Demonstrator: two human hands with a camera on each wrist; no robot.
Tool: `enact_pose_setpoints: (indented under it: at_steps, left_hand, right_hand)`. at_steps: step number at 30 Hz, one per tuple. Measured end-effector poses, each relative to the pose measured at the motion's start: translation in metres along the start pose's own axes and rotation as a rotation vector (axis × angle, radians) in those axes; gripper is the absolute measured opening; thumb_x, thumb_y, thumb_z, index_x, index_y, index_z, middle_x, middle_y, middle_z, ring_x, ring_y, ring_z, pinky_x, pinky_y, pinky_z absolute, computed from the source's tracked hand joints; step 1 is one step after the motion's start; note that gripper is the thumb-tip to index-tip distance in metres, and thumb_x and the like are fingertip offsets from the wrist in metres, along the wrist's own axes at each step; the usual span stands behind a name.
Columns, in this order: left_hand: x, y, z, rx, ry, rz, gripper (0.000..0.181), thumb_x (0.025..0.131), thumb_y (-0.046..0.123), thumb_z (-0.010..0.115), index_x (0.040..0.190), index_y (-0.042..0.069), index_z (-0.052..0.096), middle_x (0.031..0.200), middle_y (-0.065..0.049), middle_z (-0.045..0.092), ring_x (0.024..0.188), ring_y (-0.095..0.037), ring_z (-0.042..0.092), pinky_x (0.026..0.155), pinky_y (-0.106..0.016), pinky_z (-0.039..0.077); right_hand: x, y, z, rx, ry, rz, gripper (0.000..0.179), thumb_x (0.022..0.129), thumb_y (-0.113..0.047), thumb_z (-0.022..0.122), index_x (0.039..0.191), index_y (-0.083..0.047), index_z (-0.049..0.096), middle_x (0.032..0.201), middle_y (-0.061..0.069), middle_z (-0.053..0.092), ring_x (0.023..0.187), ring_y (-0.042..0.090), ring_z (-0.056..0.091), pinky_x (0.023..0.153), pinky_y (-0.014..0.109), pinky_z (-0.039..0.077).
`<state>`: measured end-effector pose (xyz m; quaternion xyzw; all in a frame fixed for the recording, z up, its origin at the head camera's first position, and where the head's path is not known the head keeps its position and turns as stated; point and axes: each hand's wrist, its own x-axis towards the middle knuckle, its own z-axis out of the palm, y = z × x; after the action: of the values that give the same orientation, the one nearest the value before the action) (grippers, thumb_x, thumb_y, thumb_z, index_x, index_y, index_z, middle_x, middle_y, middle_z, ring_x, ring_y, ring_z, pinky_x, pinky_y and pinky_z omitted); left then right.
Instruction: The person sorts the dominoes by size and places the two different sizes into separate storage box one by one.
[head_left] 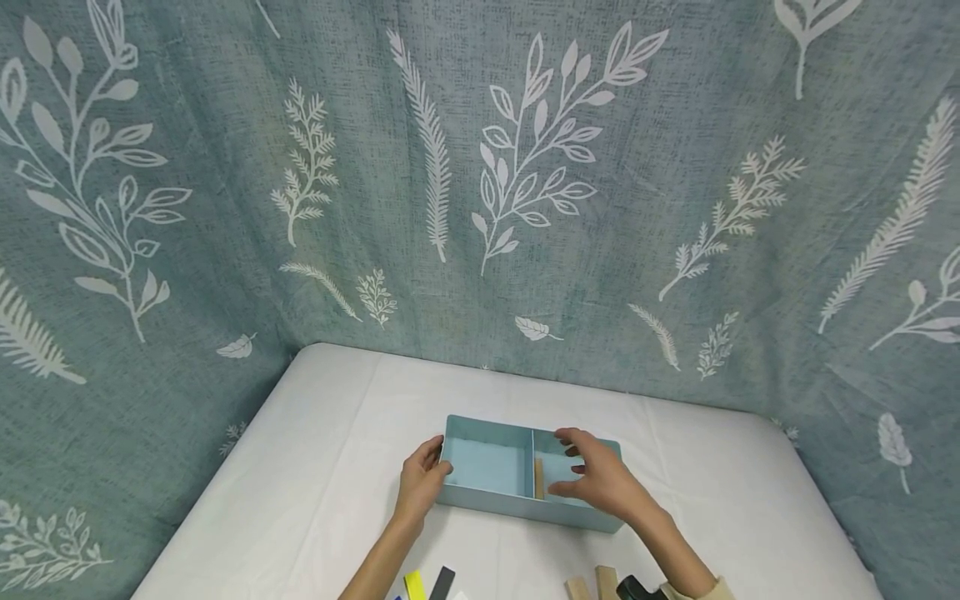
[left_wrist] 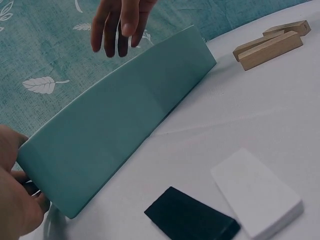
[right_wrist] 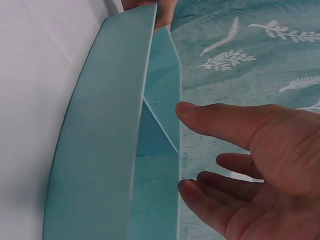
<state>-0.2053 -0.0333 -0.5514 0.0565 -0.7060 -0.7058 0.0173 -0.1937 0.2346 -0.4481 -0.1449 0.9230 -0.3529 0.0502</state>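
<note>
A blue-green divided box (head_left: 525,504) lies on the white-covered table, a partition splitting it into a larger left and a smaller right compartment. My left hand (head_left: 422,477) holds its left end, fingers along the end wall and thumb near the front corner. Over the right compartment hovers my right hand (head_left: 596,477), thumb and fingers spread with nothing between them. A narrow wooden block (head_left: 538,479) stands against the partition inside that compartment. In the right wrist view the right hand (right_wrist: 235,170) is beside the box's rim.
Wooden blocks (left_wrist: 271,50) lie on the table in front of the box's right part. Nearer me are a yellow block (head_left: 414,585), a black block (head_left: 442,582) and a white block (left_wrist: 257,192). A leaf-patterned curtain (head_left: 480,208) hangs behind the table.
</note>
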Motion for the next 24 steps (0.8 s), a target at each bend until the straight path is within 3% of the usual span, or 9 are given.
enact_pose_setpoints:
  at_steps: [8,18,24]
  left_hand:
    - [0.003,-0.002,0.000,0.010,-0.006,-0.002,0.055,0.086,-0.002,0.056,0.140,-0.011,0.046,0.146,-0.030,0.043,0.136,-0.043,0.040,0.110,-0.047,0.038]
    - [0.002,-0.002,0.000,0.020,0.003,0.005,0.056,0.085,-0.002,0.056,0.139,-0.010,0.046,0.145,-0.030,0.044,0.135,-0.044,0.041,0.109,-0.048,0.039]
    - [0.004,-0.004,0.001,0.028,0.002,0.009,0.055,0.086,-0.001,0.056,0.139,-0.010,0.046,0.145,-0.030,0.044,0.135,-0.043,0.041,0.109,-0.046,0.038]
  right_hand:
    - [-0.024,-0.003,-0.011,0.010,0.001,-0.063,0.076,0.078,-0.021,0.086,0.141,-0.003,0.048,0.139,0.015,0.053,0.123,0.035,0.052,0.093,0.037,0.054]
    - [-0.056,-0.005,-0.018,-0.018,-0.002,-0.104,0.073,0.079,-0.027,0.084,0.141,-0.014,0.049,0.135,0.004,0.055,0.121,0.030,0.055,0.091,0.037,0.055]
    - [-0.070,-0.001,-0.020,-0.017,-0.038,-0.138,0.072,0.081,-0.031,0.082,0.141,-0.014,0.048,0.137,0.007,0.054,0.122,0.032,0.054,0.089,0.040,0.056]
